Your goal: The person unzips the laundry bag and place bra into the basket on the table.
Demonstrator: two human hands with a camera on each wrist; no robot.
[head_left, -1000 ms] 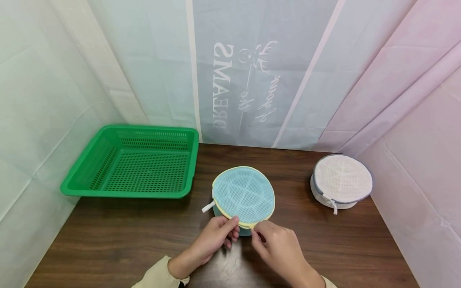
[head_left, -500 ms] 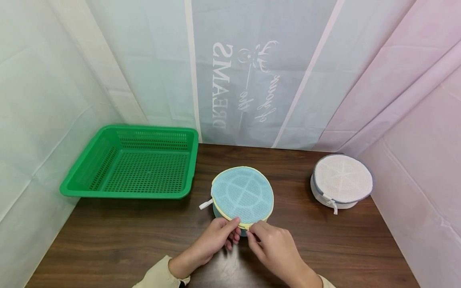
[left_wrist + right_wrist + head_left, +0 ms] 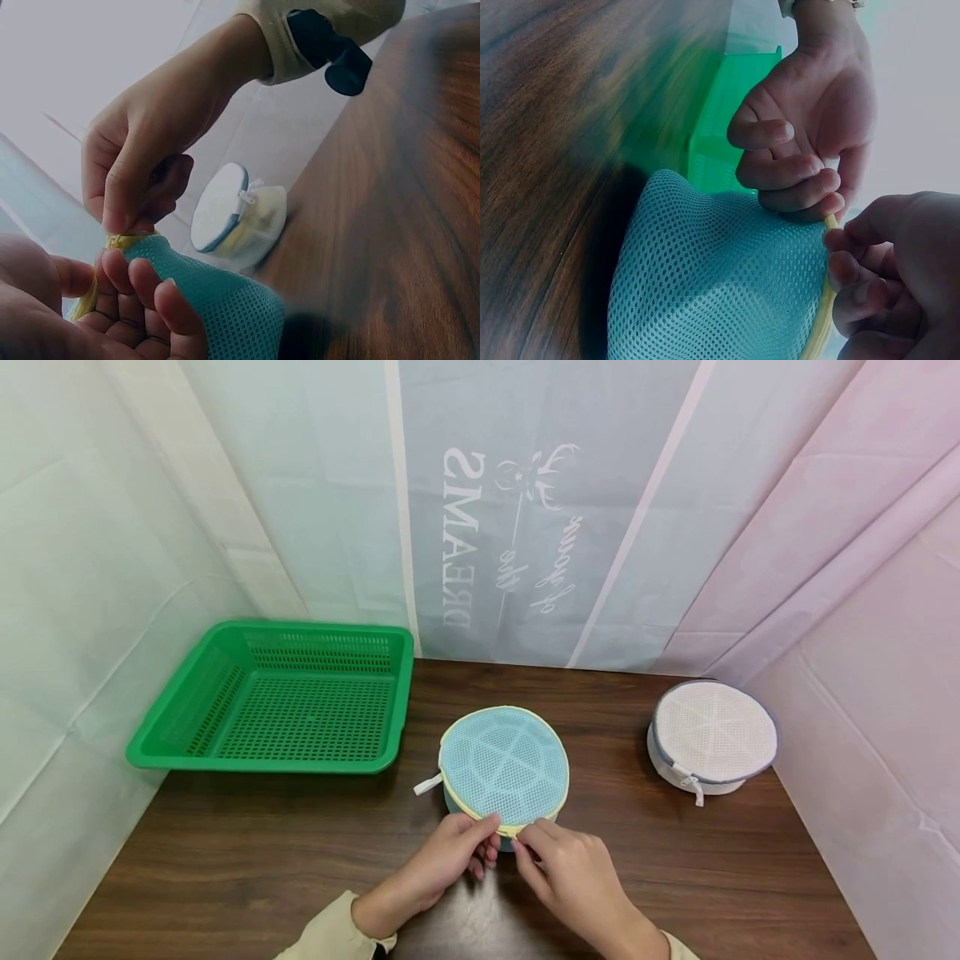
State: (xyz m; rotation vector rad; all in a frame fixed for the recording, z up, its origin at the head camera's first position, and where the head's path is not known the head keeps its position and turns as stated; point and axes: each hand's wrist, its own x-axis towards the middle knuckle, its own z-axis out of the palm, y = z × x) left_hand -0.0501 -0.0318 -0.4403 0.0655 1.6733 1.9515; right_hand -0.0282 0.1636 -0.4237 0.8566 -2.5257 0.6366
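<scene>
A round light-blue mesh laundry bag [image 3: 504, 760] with yellow zipper trim lies in the middle of the table, its white loop sticking out to the left. At the bag's front edge my left hand [image 3: 447, 853] pinches the yellow rim, thumb on top and fingers curled below. Just to the right, close beside it, my right hand [image 3: 576, 870] pinches the yellow trim between thumb and forefinger. The zipper pull there is mostly hidden by the fingertips. In the right wrist view the bag's mesh side [image 3: 712, 277] hangs in soft folds under both hands.
A green perforated plastic basket [image 3: 270, 766] stands at the back left with nothing in it. On the right, near the side curtain, sits a round white mesh laundry bag [image 3: 712, 731] with grey-blue trim and a white zipper tab. Printed curtains wall in the wooden table.
My right hand has slid slightly left along the front rim, nearer my left hand. The blue bag has shifted a touch left; my left hand keeps its place.
</scene>
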